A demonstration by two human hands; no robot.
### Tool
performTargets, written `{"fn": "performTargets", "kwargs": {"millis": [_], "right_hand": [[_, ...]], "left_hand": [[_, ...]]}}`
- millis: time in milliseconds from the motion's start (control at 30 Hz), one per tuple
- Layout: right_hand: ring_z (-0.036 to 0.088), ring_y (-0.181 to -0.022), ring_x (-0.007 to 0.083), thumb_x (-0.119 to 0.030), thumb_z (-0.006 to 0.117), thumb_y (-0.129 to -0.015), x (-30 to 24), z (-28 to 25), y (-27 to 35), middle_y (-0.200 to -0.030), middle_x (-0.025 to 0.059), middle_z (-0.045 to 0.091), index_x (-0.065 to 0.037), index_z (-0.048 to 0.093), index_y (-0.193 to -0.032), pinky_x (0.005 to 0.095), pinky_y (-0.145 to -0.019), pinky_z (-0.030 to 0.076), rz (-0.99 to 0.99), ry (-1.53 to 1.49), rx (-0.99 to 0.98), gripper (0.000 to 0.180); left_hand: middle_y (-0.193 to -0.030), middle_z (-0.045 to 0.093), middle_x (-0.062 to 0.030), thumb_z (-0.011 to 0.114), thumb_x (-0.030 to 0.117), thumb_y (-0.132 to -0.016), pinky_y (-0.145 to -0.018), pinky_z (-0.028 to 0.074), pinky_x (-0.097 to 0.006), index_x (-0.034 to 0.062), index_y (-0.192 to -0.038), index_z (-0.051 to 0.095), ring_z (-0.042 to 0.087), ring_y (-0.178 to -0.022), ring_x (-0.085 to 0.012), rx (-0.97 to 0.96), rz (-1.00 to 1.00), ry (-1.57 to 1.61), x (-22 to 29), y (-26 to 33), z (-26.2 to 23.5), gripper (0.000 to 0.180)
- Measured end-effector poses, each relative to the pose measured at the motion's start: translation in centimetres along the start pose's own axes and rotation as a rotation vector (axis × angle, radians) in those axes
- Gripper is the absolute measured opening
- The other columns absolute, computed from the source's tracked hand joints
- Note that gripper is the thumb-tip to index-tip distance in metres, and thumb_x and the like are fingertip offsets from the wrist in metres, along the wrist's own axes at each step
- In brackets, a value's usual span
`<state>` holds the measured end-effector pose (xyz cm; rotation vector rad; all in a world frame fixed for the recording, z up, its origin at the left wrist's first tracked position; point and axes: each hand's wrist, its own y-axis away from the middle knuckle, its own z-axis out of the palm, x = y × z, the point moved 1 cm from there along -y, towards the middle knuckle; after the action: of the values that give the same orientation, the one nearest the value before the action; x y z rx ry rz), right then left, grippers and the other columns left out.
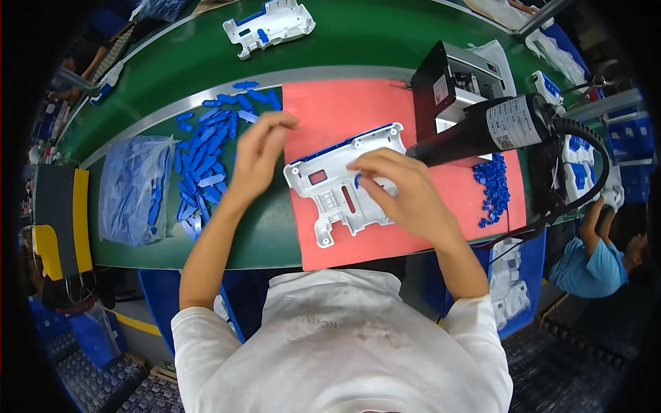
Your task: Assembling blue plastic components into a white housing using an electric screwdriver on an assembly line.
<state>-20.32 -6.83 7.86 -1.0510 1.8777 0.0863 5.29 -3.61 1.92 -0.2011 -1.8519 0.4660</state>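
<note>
1. Head view, right hand [403, 189]: its grip rests on the white plastic housing [341, 186], with the fingertips pressing a small blue piece [357, 180] into the middle of the shell. The fingers are together on this piece. The housing lies flat on the pink mat [406, 227], directly under this grip and a little to its left.

2. Head view, left hand [258, 155]: it is raised just left of the housing, with the fingers pinched together. I cannot tell if they hold a small part. The pile of long blue clips [210, 151] lies on the green surface [268, 234] just left of this grip.

3. To do this step well, I judge that the housing should stay flat on the mat, and the blue piece should go down straight, without tilting.

4. Containers: a clear plastic bag [134, 189] further left of the left grip contains more blue parts. Small blue pieces [492, 189] lie loose on the mat, right of the right grip. A black electric screwdriver [496, 131] hangs just above and to the right of it.
</note>
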Motion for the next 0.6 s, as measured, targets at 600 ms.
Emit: {"fn": "performTargets", "kwargs": {"millis": [600], "right_hand": [[0.063,-0.084,0.0263,0.004,0.068,-0.075,1.6,2.6,-0.1,-0.096,0.0122,0.064,-0.005,0.063,-0.112,0.0346,-0.076,0.052,0.017,0.088,-0.266,0.038]], "left_hand": [[-0.087,0.061,-0.0185,0.063,0.005,-0.082,-0.072,0.050,-0.041,-0.0026,-0.087,0.060,0.061,-0.082,-0.0376,-0.438,0.124,-0.634,-1.7,-4.9,2.2,0.010]]}}
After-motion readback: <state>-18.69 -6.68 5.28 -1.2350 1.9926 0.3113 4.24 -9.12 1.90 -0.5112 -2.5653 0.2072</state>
